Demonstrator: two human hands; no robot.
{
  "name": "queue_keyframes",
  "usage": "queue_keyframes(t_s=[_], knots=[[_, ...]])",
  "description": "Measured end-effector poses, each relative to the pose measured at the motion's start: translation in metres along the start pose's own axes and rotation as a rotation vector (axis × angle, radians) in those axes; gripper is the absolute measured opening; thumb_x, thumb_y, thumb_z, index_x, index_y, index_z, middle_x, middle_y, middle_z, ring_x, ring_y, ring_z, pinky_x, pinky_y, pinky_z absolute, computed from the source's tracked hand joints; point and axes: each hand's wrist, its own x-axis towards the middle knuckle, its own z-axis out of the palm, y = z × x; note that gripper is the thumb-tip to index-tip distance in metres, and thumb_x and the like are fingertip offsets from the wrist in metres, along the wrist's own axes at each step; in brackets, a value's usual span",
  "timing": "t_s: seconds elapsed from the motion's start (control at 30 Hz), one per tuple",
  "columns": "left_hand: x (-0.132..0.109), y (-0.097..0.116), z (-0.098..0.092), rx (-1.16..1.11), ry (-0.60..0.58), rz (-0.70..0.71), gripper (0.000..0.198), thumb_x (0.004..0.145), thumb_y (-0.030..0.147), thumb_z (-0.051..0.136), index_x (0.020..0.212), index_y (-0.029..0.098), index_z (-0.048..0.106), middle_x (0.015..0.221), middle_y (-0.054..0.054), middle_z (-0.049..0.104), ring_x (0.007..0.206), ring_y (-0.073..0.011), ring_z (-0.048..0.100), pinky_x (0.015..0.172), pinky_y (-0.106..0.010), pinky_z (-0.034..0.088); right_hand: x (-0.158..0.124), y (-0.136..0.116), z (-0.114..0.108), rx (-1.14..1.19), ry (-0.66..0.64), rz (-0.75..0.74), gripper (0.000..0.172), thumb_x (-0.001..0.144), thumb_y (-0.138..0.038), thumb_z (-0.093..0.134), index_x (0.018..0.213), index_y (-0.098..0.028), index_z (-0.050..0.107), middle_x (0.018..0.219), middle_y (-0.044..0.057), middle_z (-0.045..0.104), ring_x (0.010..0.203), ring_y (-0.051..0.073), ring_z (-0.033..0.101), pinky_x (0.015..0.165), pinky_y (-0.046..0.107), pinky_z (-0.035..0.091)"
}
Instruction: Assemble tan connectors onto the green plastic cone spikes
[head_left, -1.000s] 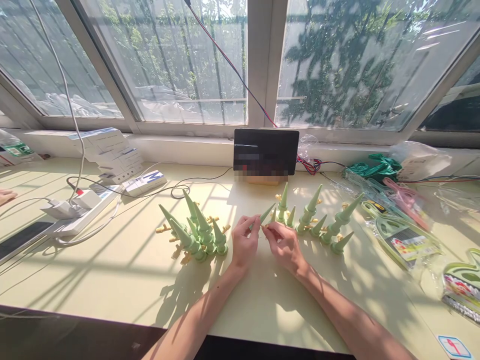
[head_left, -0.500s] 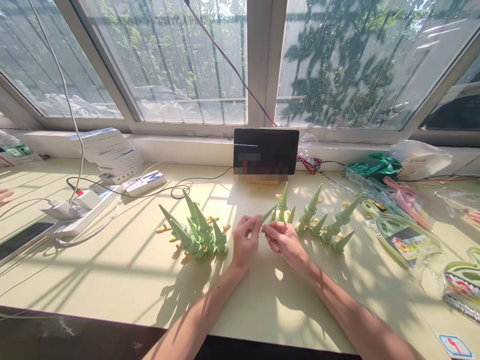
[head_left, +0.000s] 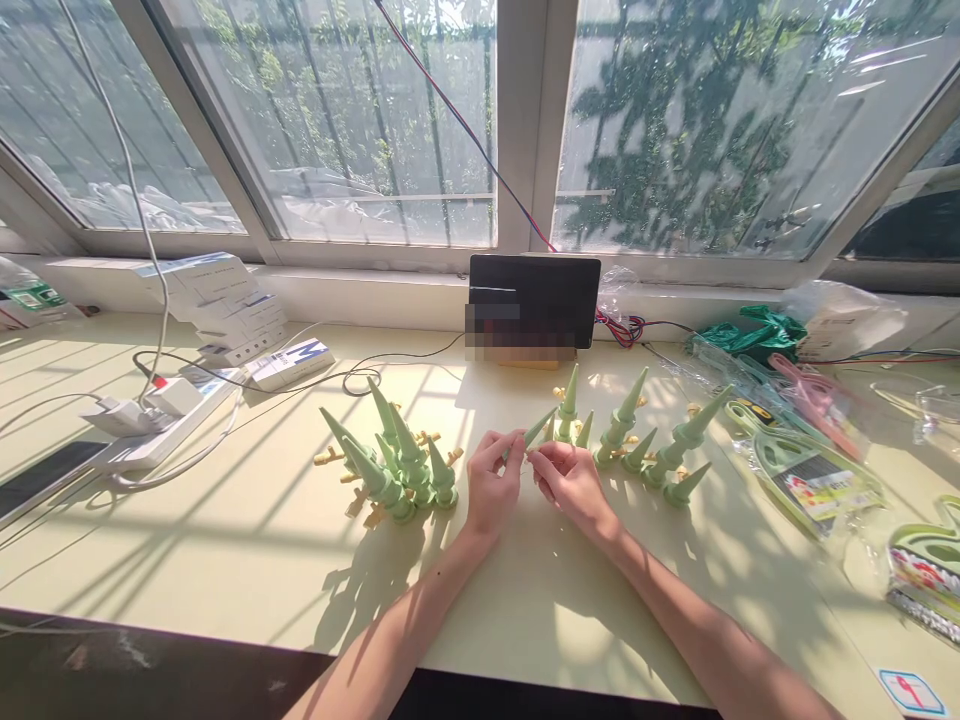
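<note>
My left hand (head_left: 493, 482) pinches a green cone-shaped piece (head_left: 538, 428) whose tip points up and to the right. Close beside it, my right hand (head_left: 571, 485) has its fingertips pressed together at the piece's lower end; what they hold there is too small to make out. To the left stands a cluster of green spiky pieces (head_left: 409, 465) with small yellow parts sticking out. More green spiky pieces (head_left: 616, 425) with yellow parts stand behind and to the right of my right hand.
A dark tablet (head_left: 534, 300) leans on a wooden stand by the window. On the left are a power strip (head_left: 169, 430), a phone (head_left: 49, 480), cables and white boxes (head_left: 217, 300). Packaged green items (head_left: 810, 480) and a green plastic bag (head_left: 757, 335) lie on the right.
Both hands stay almost in place around the cone, with the right fingers slightly shifted. A person's hands at the far left and right edges have gone out of view.
</note>
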Motion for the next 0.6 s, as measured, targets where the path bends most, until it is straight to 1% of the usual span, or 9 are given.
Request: queue_keyframes(t_s=[0.13,0.23,0.3,0.37,0.43,0.47,0.53,0.6], knots=[[0.0002,0.0011,-0.0007,0.003,-0.005,-0.016,0.028,0.093,0.042,0.059,0.099,0.024,0.079,0.075,-0.001,0.052,0.063,-0.0108,0.05,0.055,-0.024,0.041,-0.0031,0.0053,0.0004,-0.216,0.084,-0.133,0.03,0.088,-0.044,0.062,0.072,-0.019,0.062,0.055,-0.002,0.055,0.043,0.01,0.044,0.044,0.024,0.037],[0.0,0.002,-0.0009,-0.003,-0.01,-0.034,0.028,0.093,0.042,0.059,0.098,0.023,0.079,0.075,-0.001,0.052,0.063,-0.0109,0.049,0.055,-0.025,0.041,-0.005,0.0056,-0.0005,-0.393,0.124,-0.274,0.028,0.092,-0.037,0.057,0.07,-0.02,0.062,0.057,-0.001,0.057,0.047,0.011,0.046,0.051,0.025,0.04],[-0.0003,0.0023,-0.0009,-0.007,-0.01,-0.039,0.028,0.094,0.042,0.059,0.099,0.023,0.079,0.076,-0.001,0.052,0.063,-0.0111,0.049,0.055,-0.025,0.041,-0.0054,0.0047,-0.001,-0.456,0.138,-0.339,0.029,0.093,-0.035,0.055,0.069,-0.02,0.061,0.058,-0.001,0.057,0.05,0.011,0.047,0.054,0.026,0.041],[-0.0005,0.002,-0.0007,-0.011,-0.008,-0.035,0.028,0.094,0.041,0.059,0.1,0.023,0.079,0.076,-0.002,0.052,0.063,-0.0111,0.049,0.055,-0.025,0.041,-0.0051,0.0042,-0.0009,-0.469,0.142,-0.361,0.03,0.093,-0.035,0.054,0.068,-0.02,0.061,0.06,0.0,0.058,0.052,0.012,0.048,0.056,0.026,0.042],[-0.0005,0.0011,-0.0005,-0.016,-0.007,-0.028,0.028,0.094,0.041,0.059,0.1,0.023,0.079,0.076,-0.002,0.052,0.064,-0.0112,0.05,0.055,-0.025,0.041,-0.0047,0.0041,-0.0002,-0.437,0.134,-0.332,0.03,0.092,-0.037,0.055,0.068,-0.02,0.061,0.059,0.0,0.058,0.051,0.012,0.048,0.054,0.026,0.041],[-0.0004,0.0005,-0.0005,-0.018,-0.006,-0.025,0.028,0.093,0.041,0.059,0.101,0.023,0.079,0.076,-0.002,0.052,0.064,-0.0112,0.05,0.055,-0.025,0.041,-0.0044,0.0041,0.0003,-0.392,0.127,-0.292,0.03,0.091,-0.039,0.057,0.069,-0.02,0.062,0.059,0.0,0.058,0.049,0.012,0.047,0.052,0.026,0.041],[-0.0002,-0.0007,-0.0004,-0.02,-0.007,-0.025,0.028,0.093,0.042,0.06,0.101,0.023,0.079,0.076,-0.002,0.051,0.064,-0.0112,0.05,0.055,-0.024,0.042,-0.0039,0.0033,0.0015,-0.249,0.103,-0.17,0.03,0.088,-0.044,0.061,0.071,-0.02,0.063,0.056,-0.002,0.055,0.044,0.011,0.043,0.045,0.026,0.038],[0.0,-0.0015,-0.0004,-0.019,-0.009,-0.03,0.028,0.093,0.041,0.06,0.102,0.023,0.079,0.076,-0.001,0.051,0.064,-0.0112,0.05,0.055,-0.024,0.041,-0.0034,0.001,0.0022,-0.092,0.061,-0.039,0.033,0.085,-0.048,0.066,0.07,-0.019,0.062,0.053,-0.003,0.052,0.038,0.009,0.039,0.039,0.026,0.033]])
